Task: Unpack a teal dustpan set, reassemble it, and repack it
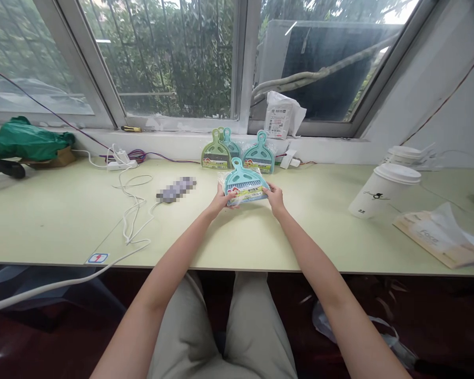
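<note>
A light-blue dustpan-and-brush set (245, 181) in clear wrapping is held above the table, its looped handle pointing up and away. My left hand (221, 199) grips its left lower corner, thumb on the front. On the right edge, my right hand (274, 197) pinches the set in the same way; the fingers behind it are mostly hidden. Behind it, against the wall below the window, stand a green wrapped set (215, 152) with others partly hidden behind it, and another blue set (259, 153).
White cables and a power strip (121, 164) lie left, near a blurred grey object (176, 190). At right are a white lidded cup (384, 190) and a tissue pack (438, 236). A green bag (27, 139) sits far left; a white package (280, 117) stands on the sill.
</note>
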Demonstrator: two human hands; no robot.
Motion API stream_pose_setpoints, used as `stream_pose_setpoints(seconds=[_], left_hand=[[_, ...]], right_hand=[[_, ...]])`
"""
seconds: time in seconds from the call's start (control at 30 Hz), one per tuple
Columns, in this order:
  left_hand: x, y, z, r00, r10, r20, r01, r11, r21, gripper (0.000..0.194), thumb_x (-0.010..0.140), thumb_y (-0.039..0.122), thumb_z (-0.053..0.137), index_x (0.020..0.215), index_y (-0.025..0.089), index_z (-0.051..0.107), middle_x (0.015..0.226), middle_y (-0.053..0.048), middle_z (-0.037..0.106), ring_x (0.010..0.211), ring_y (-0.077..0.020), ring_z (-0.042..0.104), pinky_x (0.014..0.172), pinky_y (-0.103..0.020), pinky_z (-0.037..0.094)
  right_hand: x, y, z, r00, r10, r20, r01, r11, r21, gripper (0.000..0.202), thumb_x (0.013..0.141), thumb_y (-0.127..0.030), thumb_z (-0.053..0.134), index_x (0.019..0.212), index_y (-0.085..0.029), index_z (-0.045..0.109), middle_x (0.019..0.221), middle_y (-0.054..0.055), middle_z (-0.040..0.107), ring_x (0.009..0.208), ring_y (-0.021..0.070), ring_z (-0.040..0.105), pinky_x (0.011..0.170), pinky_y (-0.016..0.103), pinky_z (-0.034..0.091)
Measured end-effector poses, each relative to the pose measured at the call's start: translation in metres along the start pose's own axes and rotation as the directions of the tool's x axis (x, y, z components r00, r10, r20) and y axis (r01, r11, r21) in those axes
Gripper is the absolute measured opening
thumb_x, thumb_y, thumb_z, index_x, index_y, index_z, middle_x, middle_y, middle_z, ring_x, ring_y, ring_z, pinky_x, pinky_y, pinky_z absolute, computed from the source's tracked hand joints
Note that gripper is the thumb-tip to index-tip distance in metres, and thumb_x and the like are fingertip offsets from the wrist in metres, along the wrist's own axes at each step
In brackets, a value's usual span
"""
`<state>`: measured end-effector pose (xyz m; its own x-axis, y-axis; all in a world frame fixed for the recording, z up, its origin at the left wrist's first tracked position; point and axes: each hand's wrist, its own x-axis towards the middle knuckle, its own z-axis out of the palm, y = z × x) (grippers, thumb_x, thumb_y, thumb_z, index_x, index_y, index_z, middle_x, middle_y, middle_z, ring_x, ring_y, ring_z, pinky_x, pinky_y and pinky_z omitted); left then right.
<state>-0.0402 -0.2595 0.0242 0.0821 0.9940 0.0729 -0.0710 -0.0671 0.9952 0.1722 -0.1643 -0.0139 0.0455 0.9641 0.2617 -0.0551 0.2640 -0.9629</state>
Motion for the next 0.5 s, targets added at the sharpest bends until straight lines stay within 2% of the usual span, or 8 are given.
stream_pose_setpoints(seconds=[0.07, 0.1, 0.17, 0.23, 0.3, 0.4, 0.43, 0.5], left_hand=[[-0.001, 0.001, 0.006, 0.988, 0.143, -0.063, -0.143, 0.990, 0.012, 0.107, 0.079, 0.038, 0.072, 0.154, 0.035, -0.004, 0.134, -0.011, 0.056, 0.095, -0.0195, 0.068, 0.085, -0.038, 0.055], [-0.001, 0.001, 0.008, 0.973, 0.223, -0.054, -0.220, 0.974, 0.059, 0.108, 0.077, 0.040, 0.074, 0.154, 0.035, -0.002, 0.138, -0.011, 0.052, 0.110, -0.0215, 0.063, 0.096, -0.041, 0.051], [-0.002, 0.001, 0.011, 0.935, 0.353, 0.038, -0.351, 0.906, 0.237, 0.108, 0.067, 0.043, 0.083, 0.153, 0.032, 0.019, 0.144, -0.012, 0.043, 0.131, -0.0268, 0.047, 0.111, -0.045, 0.038], [-0.003, 0.000, 0.011, 0.898, 0.408, 0.165, -0.437, 0.784, 0.440, 0.105, 0.054, 0.043, 0.090, 0.145, 0.025, 0.040, 0.144, -0.015, 0.038, 0.139, -0.0326, 0.034, 0.116, -0.048, 0.030], [-0.003, -0.002, 0.011, 0.869, 0.443, 0.221, -0.485, 0.669, 0.563, 0.093, 0.051, 0.041, 0.091, 0.133, 0.020, 0.054, 0.144, -0.017, 0.035, 0.143, -0.0350, 0.026, 0.118, -0.049, 0.027], [-0.003, 0.000, 0.011, 0.842, 0.522, 0.131, -0.486, 0.632, 0.603, 0.047, 0.074, 0.039, 0.078, 0.117, 0.020, 0.067, 0.149, -0.013, 0.031, 0.146, -0.0316, 0.023, 0.119, -0.044, 0.025], [-0.003, 0.001, 0.012, 0.842, 0.534, 0.075, -0.469, 0.656, 0.591, 0.034, 0.081, 0.037, 0.071, 0.111, 0.021, 0.071, 0.150, -0.011, 0.033, 0.145, -0.0303, 0.025, 0.118, -0.042, 0.026], [-0.004, 0.005, 0.014, 0.853, 0.520, -0.037, -0.423, 0.732, 0.534, 0.024, 0.088, 0.034, 0.061, 0.104, 0.022, 0.075, 0.147, -0.009, 0.041, 0.142, -0.0290, 0.033, 0.114, -0.039, 0.032]], right_hand=[[0.001, 0.001, -0.001, 0.995, 0.090, -0.046, -0.085, 0.993, 0.087, 0.037, 0.067, -0.029, 0.066, 0.102, -0.017, 0.063, 0.094, 0.005, 0.069, 0.083, 0.0177, 0.063, 0.075, 0.032, 0.053], [0.001, 0.000, -0.002, 0.990, 0.117, -0.074, -0.107, 0.986, 0.124, 0.036, 0.066, -0.028, 0.067, 0.100, -0.018, 0.062, 0.091, 0.004, 0.069, 0.078, 0.0164, 0.063, 0.071, 0.030, 0.052], [0.000, -0.002, -0.004, 0.983, 0.143, -0.114, -0.119, 0.974, 0.194, 0.033, 0.064, -0.028, 0.067, 0.095, -0.019, 0.061, 0.087, 0.002, 0.068, 0.073, 0.0144, 0.061, 0.064, 0.026, 0.050], [-0.001, -0.005, -0.006, 0.980, 0.149, -0.135, -0.111, 0.961, 0.252, 0.030, 0.064, -0.027, 0.068, 0.092, -0.019, 0.059, 0.084, 0.001, 0.067, 0.071, 0.0131, 0.060, 0.061, 0.024, 0.048], [-0.001, -0.007, -0.007, 0.978, 0.147, -0.149, -0.100, 0.954, 0.284, 0.030, 0.063, -0.027, 0.068, 0.091, -0.019, 0.058, 0.083, 0.000, 0.065, 0.070, 0.0125, 0.060, 0.061, 0.024, 0.048], [-0.003, -0.008, -0.006, 0.979, 0.140, -0.150, -0.093, 0.954, 0.286, 0.030, 0.064, -0.029, 0.069, 0.090, -0.020, 0.057, 0.084, 0.000, 0.064, 0.070, 0.0128, 0.060, 0.063, 0.025, 0.048], [-0.004, -0.009, -0.004, 0.980, 0.138, -0.143, -0.094, 0.955, 0.280, 0.030, 0.065, -0.029, 0.069, 0.090, -0.020, 0.056, 0.084, 0.001, 0.064, 0.071, 0.0131, 0.060, 0.063, 0.026, 0.048], [-0.006, -0.010, -0.001, 0.982, 0.141, -0.129, -0.102, 0.957, 0.272, 0.029, 0.066, -0.030, 0.068, 0.089, -0.020, 0.054, 0.085, 0.001, 0.064, 0.072, 0.0137, 0.061, 0.064, 0.027, 0.049]])
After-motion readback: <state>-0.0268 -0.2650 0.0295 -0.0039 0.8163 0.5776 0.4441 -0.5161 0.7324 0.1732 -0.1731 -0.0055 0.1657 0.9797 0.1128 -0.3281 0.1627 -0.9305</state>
